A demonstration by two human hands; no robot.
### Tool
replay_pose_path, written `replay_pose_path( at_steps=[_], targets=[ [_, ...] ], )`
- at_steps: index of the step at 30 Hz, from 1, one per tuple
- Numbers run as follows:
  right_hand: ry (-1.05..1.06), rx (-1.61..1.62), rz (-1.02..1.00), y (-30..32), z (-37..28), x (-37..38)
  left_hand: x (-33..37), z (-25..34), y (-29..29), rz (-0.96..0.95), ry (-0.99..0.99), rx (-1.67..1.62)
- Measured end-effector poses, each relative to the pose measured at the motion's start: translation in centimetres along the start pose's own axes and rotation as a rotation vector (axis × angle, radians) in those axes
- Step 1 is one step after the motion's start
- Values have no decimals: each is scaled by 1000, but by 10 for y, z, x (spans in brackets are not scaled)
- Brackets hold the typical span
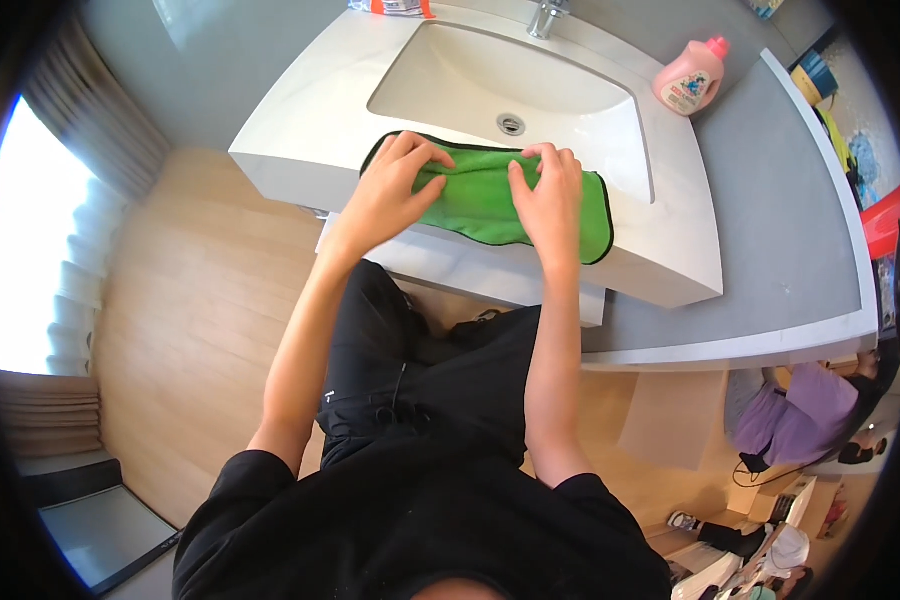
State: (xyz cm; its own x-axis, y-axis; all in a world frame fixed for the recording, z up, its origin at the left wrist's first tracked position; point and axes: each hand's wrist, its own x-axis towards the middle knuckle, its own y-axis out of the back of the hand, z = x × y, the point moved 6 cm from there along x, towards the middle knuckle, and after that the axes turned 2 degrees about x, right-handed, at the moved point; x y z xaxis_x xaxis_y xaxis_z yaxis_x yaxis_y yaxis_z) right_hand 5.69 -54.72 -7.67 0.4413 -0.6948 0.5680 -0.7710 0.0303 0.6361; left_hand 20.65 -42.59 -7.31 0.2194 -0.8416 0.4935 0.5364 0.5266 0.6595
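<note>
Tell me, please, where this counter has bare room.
The counter is bare left of the basin, between packet and green cloth, and right of it, in front of the pink bottle. The front middle is crowded: left hand and right hand are over the cloth.

The white marble-look vanity counter (300, 115) over there bears 1 black-edged green cloth (480, 205) along its front edge, 1 pink detergent jug (686, 82) at right, 1 red-edged packet (395, 8) at back left, and 1 chrome faucet (545, 20).

Two hands (388, 192) (552, 205), one cloth (478, 200), seemingly one packet (392, 7).
</note>
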Motion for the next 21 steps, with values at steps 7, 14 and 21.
replay_pose_path(
  at_steps=[7,14,21],
  targets=[
    [-84,-9,38,47,41,-19,-19,54,-37,189,79,55],
    [-127,-32,131,83,62,-37,-40,34,-127,-249,588,-879],
    [-155,206,323,116,79,-61,-32,21,-152,-218,745,-948]
  ],
)
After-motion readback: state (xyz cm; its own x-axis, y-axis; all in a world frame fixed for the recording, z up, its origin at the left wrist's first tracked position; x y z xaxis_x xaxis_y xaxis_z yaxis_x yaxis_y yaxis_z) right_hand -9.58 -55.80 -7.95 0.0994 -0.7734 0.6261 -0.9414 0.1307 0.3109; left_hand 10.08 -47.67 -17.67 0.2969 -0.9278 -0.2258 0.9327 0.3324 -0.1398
